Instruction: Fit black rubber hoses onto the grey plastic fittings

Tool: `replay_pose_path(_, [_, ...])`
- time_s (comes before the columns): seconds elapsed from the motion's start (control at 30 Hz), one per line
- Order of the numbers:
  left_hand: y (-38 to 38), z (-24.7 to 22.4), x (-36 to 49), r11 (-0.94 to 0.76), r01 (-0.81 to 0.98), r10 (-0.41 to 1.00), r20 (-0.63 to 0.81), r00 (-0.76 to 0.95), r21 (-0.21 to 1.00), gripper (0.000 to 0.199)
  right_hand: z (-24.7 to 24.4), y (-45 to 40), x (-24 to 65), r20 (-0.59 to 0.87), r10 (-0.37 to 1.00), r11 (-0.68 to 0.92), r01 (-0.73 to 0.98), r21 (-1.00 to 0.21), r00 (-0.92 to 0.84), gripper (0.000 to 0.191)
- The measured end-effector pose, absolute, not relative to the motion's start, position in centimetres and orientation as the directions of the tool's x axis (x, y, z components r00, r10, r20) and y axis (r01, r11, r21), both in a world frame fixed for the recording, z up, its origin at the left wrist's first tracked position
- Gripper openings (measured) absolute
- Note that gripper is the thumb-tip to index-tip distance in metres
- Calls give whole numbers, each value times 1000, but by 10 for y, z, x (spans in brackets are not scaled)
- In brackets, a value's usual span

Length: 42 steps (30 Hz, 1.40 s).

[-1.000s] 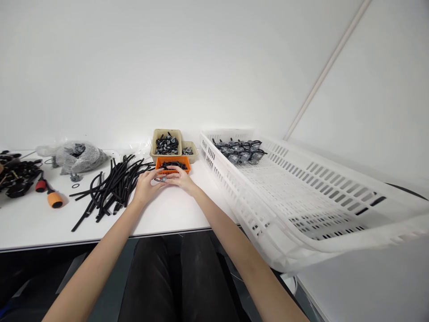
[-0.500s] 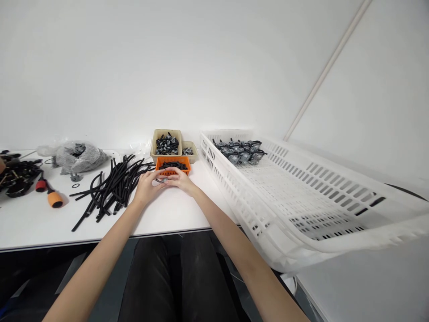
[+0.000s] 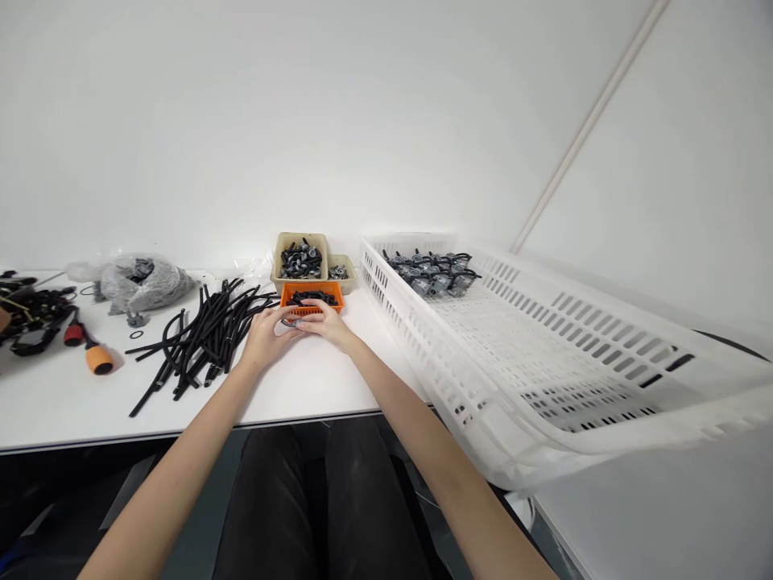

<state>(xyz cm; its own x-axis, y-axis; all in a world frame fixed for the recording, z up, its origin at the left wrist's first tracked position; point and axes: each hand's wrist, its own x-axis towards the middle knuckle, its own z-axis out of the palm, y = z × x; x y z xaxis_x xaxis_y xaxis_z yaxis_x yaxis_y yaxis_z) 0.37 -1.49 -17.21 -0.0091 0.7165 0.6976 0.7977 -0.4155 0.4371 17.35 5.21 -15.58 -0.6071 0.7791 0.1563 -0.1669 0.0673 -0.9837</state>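
My left hand point(image 3: 266, 332) and my right hand point(image 3: 327, 323) meet just in front of the orange basket point(image 3: 336, 309). Between their fingertips they pinch a small grey metal part point(image 3: 293, 323), partly covered by the fingers. Short black pieces point(image 3: 314, 297) lie in the orange basket. Behind it stands a beige bin point(image 3: 279, 262) of grey and black parts, with a smaller beige bin point(image 3: 352, 283) of small metal parts at its right. Long black tubes point(image 3: 208, 330) are heaped left of my left hand.
A large white crate point(image 3: 435, 362) on the right holds grey assemblies with black tubes point(image 3: 438, 278). Farther left lie a plastic bag of parts point(image 3: 145, 283), an orange-handled tool point(image 3: 99, 359), a red-handled tool point(image 3: 73, 333) and a dark pile point(image 3: 36, 318).
The small part has shifted slightly between my fingertips. Both hands stay in nearly the same place. At the far left edge, some dark items in the pile have moved a little.
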Motion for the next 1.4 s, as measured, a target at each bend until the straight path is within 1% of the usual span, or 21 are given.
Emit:
replay_pose_path(0.37, [-16, -171, 4, -395, 806, 720, 693, -26, 441, 38, -151, 50, 173, 161, 812, 85, -160, -983, -561, 68])
replay_pose_path(0.53, [-17, -171, 4, -401, 805, 709, 704, -30, 438, 43, -152, 50, 174, 170, 813, 111, -139, -984, -556, 67])
replay_pose_path(0.9, [-18, -168, 6, -403, 807, 692, 720, -39, 431, 37, -150, 49, 173, 166, 816, 103, -144, -984, -554, 61])
replay_pose_path(1.03, [-20, -166, 8, -385, 808, 677, 732, -81, 446, 35, -147, 47, 174, 155, 811, 55, -189, -980, -564, 56])
replay_pose_path(1.2, [-20, -166, 7, -378, 823, 661, 746, -82, 425, 26, -147, 46, 175, 118, 819, -10, -220, -976, -562, 45])
replay_pose_path(1.3, [-20, -166, 6, -378, 820, 662, 745, -85, 429, 25, -147, 47, 175, 107, 808, -1, -183, -983, -580, 37])
replay_pose_path(1.4, [-20, -166, 6, -369, 819, 663, 742, -100, 440, 25, -147, 49, 175, 123, 791, 30, -162, -986, -600, 34])
